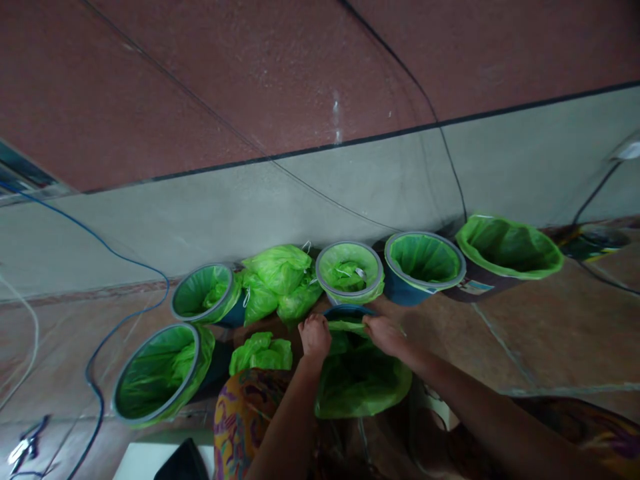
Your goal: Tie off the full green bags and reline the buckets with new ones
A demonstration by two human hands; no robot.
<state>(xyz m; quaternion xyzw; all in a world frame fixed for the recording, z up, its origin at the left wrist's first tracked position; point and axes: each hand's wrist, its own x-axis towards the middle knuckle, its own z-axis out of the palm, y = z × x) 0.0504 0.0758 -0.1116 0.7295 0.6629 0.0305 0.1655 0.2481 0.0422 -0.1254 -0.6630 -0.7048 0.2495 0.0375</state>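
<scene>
Above brown tiles, left fingers and right fingers grip a gaping, translucent green bag.

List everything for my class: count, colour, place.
Wall: one, red and pale, behind
Floor: one, brown, below
Front bin: one, blue, centre
Liner: one, green, over front bin
Other bins: five, blue, pale, dark, two left, three centre-right
Bags: several, green, by wall
Loose bag: one, green, centre left
Cables: several, blue, black, white, wall and floor
Panel: one, white, lower left
Dark item: one, black, on panel
Metal item: one, silver, lower left
Wall box: one, white, right
Bundle: one, yellow-black, right
Clothing: one, patterned, bottom
Left grip, right grip: one each, on liner
</scene>
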